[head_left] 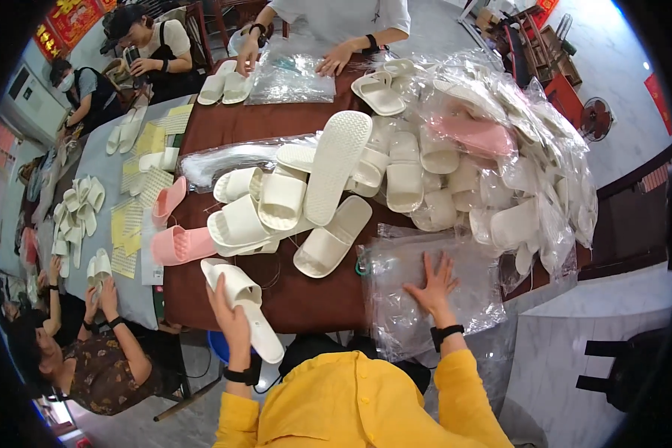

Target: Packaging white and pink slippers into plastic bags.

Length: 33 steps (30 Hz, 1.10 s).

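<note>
8 o'clock: left hand (232,322) holds white slipper (252,305), likely light, flexible; grip sole edge. 4 o'clock: right hand (432,289) splayed on bags (396,299).

A workshop — pale slippers (339,168), clear plastic bags (396,295) and several people (101,373) around cloth-covered tables (321,308).

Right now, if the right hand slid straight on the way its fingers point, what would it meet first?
Sliding over the clear plastic bags, the right hand would probably meet the bagged white slide slippers first, though depth is unclear.
</note>
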Each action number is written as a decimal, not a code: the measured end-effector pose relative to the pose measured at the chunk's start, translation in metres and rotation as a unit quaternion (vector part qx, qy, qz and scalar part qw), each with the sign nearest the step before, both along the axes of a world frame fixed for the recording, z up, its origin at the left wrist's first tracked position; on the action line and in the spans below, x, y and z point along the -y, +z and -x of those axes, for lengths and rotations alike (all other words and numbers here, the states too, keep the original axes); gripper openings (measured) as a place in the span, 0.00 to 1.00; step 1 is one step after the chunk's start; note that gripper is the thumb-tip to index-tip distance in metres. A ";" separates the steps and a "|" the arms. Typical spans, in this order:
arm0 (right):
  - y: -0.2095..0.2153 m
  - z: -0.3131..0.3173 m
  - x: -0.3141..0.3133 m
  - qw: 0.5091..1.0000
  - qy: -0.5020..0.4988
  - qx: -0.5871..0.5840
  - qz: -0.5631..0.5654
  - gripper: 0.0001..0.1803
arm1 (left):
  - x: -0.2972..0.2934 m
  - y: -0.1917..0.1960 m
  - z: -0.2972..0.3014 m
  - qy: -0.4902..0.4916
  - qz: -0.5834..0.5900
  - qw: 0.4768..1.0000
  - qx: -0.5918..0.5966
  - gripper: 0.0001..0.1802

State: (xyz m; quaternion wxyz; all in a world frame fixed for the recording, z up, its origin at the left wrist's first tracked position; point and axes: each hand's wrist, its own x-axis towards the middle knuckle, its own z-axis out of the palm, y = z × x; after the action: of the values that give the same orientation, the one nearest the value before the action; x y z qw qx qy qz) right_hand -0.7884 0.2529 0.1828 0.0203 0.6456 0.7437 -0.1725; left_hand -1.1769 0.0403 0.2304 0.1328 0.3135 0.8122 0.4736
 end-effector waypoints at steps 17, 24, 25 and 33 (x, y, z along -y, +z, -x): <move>0.013 -0.006 -0.034 0.997 -0.011 -0.009 0.077 0.55 | -0.038 0.043 0.150 0.136 -0.288 0.941 0.115 0.38; 0.026 -0.026 -0.005 0.998 0.053 0.015 0.008 0.44 | -0.027 0.054 0.095 -0.002 -0.018 0.963 -0.270 0.37; 0.034 -0.019 0.004 0.996 0.083 0.001 -0.045 0.43 | -0.033 0.051 0.076 -0.068 -0.049 0.979 -0.188 0.35; 0.034 0.031 0.012 0.998 -0.004 -0.041 -0.039 0.50 | -0.125 -0.005 -0.034 -0.389 -0.010 0.906 -0.164 0.29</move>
State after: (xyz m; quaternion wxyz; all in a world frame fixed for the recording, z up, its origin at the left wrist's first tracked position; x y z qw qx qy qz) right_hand -0.8189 0.2407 0.2169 -0.0365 0.6410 0.7476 -0.1698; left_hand -1.1430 0.1649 0.2254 0.1680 0.6796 0.6309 0.3345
